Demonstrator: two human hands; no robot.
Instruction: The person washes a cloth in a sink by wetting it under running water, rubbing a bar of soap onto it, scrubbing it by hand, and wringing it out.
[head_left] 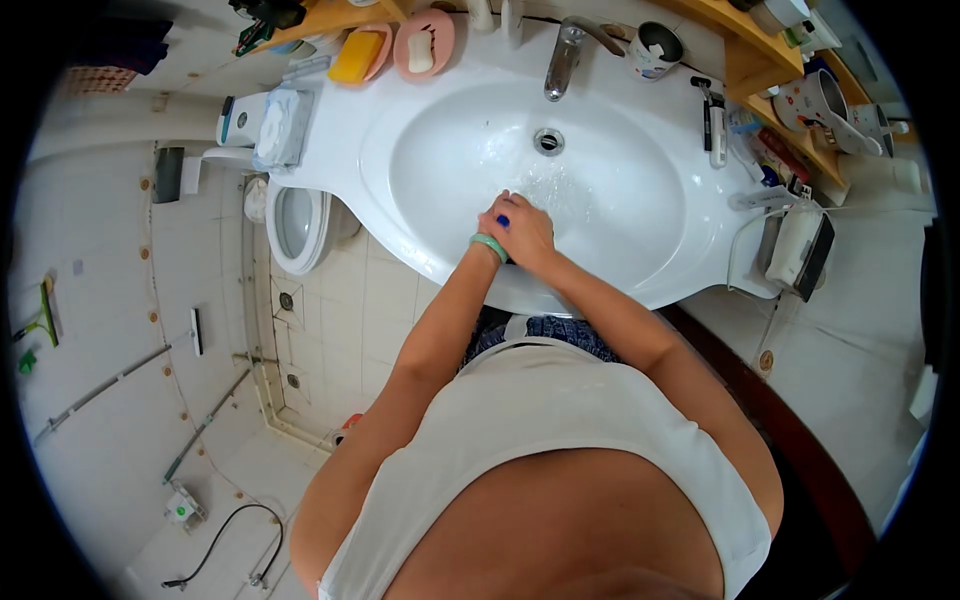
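Over the near side of the white sink basin (630, 190), my two hands are pressed together. My right hand (525, 228) lies across the top with its fingers curled over my left hand (494, 222), which is partly hidden beneath. A small blue object (503, 220) shows between them; its kind is unclear. Around my left wrist is a pale green bangle (490, 244). Droplets of water dot the basin behind the hands, near the metal drain (548, 141). The chrome faucet (566, 62) stands at the basin's back rim.
To the back left are a yellow sponge (355, 57) and a pink soap dish (440, 45) with white soap. A patterned cup (655, 52) stands back right, and razors (714, 125) lie on the right rim. Wooden shelves (757, 62) overhang there. A toilet (298, 228) is at left.
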